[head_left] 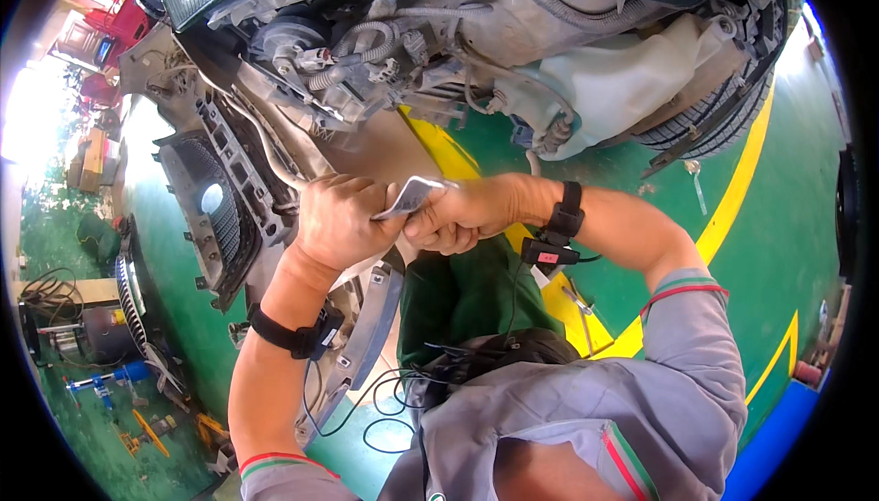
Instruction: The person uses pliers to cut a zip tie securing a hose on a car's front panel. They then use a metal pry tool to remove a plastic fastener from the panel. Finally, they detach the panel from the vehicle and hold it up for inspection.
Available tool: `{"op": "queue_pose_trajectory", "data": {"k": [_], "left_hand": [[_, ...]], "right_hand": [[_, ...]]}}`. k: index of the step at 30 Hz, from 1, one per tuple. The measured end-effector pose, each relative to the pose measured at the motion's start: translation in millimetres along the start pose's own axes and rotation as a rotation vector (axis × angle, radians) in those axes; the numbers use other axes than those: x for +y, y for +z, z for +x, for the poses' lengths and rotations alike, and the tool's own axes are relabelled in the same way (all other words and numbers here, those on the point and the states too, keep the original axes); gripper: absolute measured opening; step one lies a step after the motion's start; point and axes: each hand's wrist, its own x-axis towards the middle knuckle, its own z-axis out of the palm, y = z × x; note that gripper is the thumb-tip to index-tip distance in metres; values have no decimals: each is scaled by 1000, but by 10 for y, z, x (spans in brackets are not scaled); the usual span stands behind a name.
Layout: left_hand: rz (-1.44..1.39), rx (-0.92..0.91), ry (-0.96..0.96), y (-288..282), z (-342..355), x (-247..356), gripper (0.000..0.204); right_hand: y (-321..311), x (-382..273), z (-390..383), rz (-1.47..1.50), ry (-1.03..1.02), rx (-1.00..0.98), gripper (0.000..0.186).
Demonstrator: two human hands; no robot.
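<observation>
In front of my body, a thin bent grey piece with a bright edge sticks up between my hands; its lower part is hidden, and I cannot tell what it belongs to. My left hand is closed in a fist around its left side. From the other side, the fingers of my right hand are curled against it, close to my left hand. Just beyond hangs the exposed front of a car, with wiring and a whitish plastic fluid tank.
A removed bumper with a black mesh grille lies to my left, and a curved grey panel is beside my legs. The car's tyre is at the far right. Black cables loop at my waist. Tools lie on the left floor.
</observation>
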Motion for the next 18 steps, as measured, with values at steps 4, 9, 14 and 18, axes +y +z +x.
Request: {"op": "queue_pose_trajectory", "data": {"k": [4,9,14,18], "left_hand": [[14,11,-52,32,-50,-84,18],[64,-34,-117,42,-87,-70,19],[-6,-4,-107,11,-77,-33,22],[-18,17,-70,16,-25,-47,23]], "right_hand": [[237,-94,-36,-825,-186,363,27],[526,-148,-27,-1265,-115,682,27],[115,0,45,-321,-70,203,35],[-80,137,78,71,-57,-9,39]]}}
